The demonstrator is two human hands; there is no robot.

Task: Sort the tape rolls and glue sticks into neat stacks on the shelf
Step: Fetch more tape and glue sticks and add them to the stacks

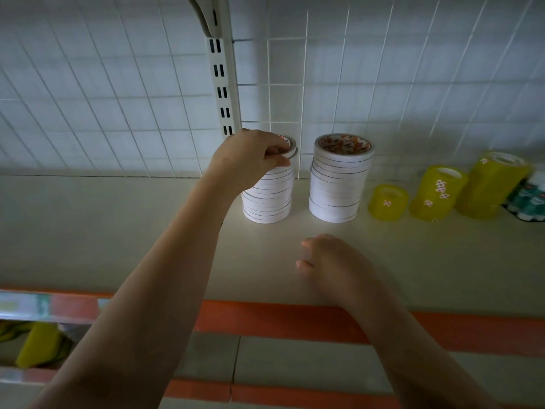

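On the cream metal shelf [118,231], the left hand [250,157] curls its fingers round the top roll of the left stack of thin white tape rolls [269,196]. Just beside it stands a second white tape stack [339,184], untouched. Nearer the front edge, the right hand [333,264] hovers loosely curled, grasping nothing. Further right stand three translucent yellow tape stacks [436,190], rising in height, then a pack of green-and-white glue sticks [530,199].

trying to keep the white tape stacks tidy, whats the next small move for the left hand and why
Probably seat the top roll square and let go: the left hand pinches it atop the left white stack, where it looks slightly offset. The right hand rests idle on the shelf.
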